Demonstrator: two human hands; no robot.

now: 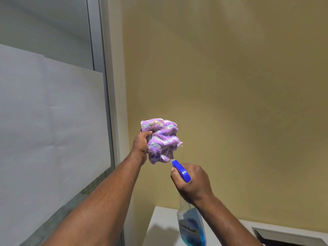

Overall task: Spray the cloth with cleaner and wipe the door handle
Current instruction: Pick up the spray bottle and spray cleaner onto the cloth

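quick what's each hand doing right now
Left hand: closed, holding the bunched purple cloth.
Right hand: closed around the spray bottle, its blue nozzle aimed at the cloth.

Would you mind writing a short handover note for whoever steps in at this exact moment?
Left hand: shut on the bunched purple cloth, held up in front of the yellow wall.
Right hand: shut on the spray bottle, blue nozzle aimed at the cloth's lower edge, very close to it.
Bottle holds blue cleaner and is lifted above the white surface.
Done: cloth and bottle picked up and lined up. Whether any spray has landed cannot be told.
Left: spray the cloth, then wipe the door handle, which is not in view.
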